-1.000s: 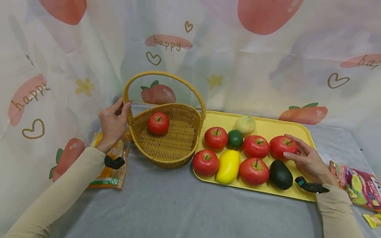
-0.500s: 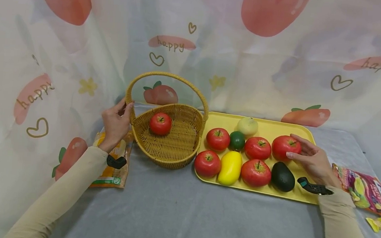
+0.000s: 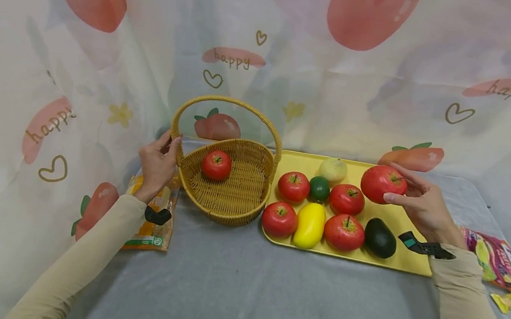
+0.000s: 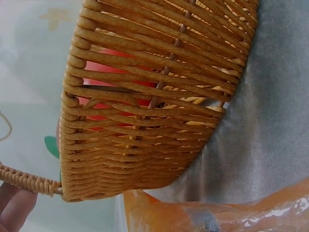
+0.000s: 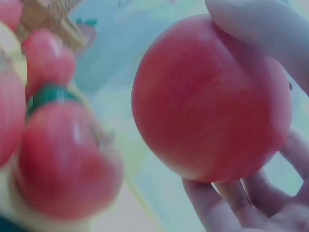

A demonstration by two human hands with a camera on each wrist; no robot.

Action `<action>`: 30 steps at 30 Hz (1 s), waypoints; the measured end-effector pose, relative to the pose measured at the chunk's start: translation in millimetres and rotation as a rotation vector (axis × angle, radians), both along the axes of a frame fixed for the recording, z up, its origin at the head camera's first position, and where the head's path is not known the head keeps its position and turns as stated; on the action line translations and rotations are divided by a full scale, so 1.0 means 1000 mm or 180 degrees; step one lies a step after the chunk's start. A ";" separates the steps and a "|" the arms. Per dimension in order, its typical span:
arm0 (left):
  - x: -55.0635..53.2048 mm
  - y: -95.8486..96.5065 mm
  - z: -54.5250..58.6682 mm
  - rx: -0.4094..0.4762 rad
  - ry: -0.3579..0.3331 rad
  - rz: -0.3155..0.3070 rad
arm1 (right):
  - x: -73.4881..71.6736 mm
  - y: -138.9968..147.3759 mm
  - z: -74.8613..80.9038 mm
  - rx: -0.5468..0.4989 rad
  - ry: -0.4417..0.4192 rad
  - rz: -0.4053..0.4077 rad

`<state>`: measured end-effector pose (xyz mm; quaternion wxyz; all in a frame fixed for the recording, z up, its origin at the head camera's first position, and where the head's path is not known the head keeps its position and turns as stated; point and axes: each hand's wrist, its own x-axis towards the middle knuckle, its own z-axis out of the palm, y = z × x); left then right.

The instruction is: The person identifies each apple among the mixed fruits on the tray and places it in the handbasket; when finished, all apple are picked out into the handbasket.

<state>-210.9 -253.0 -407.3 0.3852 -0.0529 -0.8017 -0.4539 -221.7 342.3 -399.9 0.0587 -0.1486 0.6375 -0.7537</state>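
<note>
Inside the wicker basket [image 3: 235,195] — one red apple [image 3: 217,165]; on the tray [image 3: 300,161] — eight fruits [image 3: 309,225].

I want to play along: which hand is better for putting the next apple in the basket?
Probably the right hand: it grips a red apple over the yellow tray. The left hand holds the handle of the basket, on the side away from the tray.

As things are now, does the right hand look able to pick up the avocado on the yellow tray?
Probably not yet: the right hand holds a red apple. Otherwise the way looks free; the avocado lies uncovered near the yellow tray's front edge.
</note>
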 end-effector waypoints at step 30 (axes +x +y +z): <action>-0.001 0.000 0.001 0.0243 -0.0171 -0.0109 | 0.032 -0.170 0.050 0.0397 0.0201 0.0651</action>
